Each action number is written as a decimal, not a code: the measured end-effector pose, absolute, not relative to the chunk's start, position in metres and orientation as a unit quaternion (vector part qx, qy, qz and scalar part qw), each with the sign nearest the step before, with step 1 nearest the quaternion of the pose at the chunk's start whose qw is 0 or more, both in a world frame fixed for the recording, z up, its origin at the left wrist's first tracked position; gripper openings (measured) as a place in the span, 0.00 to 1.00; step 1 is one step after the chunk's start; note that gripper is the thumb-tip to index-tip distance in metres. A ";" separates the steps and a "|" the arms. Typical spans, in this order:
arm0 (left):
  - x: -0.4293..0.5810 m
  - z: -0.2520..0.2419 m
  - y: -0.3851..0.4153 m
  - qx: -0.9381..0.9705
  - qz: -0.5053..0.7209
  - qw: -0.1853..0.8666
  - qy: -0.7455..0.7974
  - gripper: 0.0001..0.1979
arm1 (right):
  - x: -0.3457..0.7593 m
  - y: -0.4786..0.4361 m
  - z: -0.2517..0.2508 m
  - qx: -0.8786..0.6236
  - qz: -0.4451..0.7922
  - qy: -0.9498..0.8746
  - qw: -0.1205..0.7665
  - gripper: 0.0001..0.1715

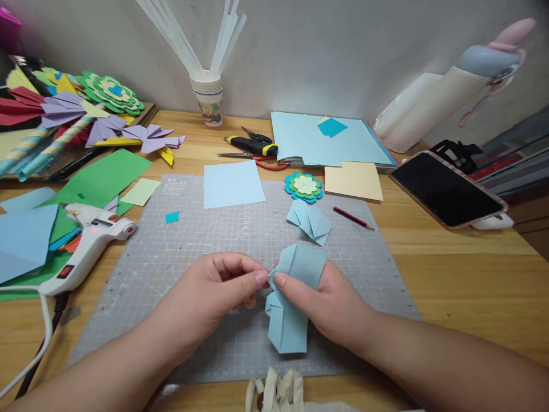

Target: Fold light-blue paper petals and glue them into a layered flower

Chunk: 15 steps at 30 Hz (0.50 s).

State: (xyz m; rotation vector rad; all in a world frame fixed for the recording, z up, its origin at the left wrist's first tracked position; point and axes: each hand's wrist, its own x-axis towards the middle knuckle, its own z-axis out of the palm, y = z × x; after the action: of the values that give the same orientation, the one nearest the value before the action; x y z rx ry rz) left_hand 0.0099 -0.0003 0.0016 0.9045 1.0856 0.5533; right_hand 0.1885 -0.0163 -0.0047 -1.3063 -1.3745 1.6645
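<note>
A light-blue folded paper (294,320) is held above the grey cutting mat (206,349), its creased edge facing left. My right hand (334,294) grips it from the right, thumb pressed on the front and the other fingers behind it. With thumb and forefinger together, my left hand (227,280) pinches a small folded corner at the paper's left edge. Just beyond lies another light-blue folded paper piece (309,222), and past that a layered paper flower (303,187) in blue and green.
A white glue gun (92,243) rests at left among coloured paper sheets. A pencil (354,218), a light-blue square sheet (234,184), scissors (235,154) and a phone (448,189) lie farther back. A stack of paper cups (207,97) holding white sticks stands by the wall.
</note>
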 end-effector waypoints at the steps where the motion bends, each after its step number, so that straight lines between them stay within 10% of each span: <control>1: 0.010 0.001 0.000 0.405 0.248 0.731 0.489 0.12 | 0.188 -0.016 -0.005 -0.491 0.631 -0.517 0.307 0.12; 15: 0.012 -0.001 0.000 0.383 0.246 0.754 0.473 0.10 | 0.190 -0.021 -0.007 -0.483 0.611 -0.552 0.299 0.13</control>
State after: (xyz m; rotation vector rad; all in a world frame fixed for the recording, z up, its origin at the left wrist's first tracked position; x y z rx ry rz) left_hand 0.0121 0.0002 -0.0008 0.8367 1.0333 0.5370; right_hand 0.1902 -0.0207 -0.0069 -1.2830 -1.4654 1.6215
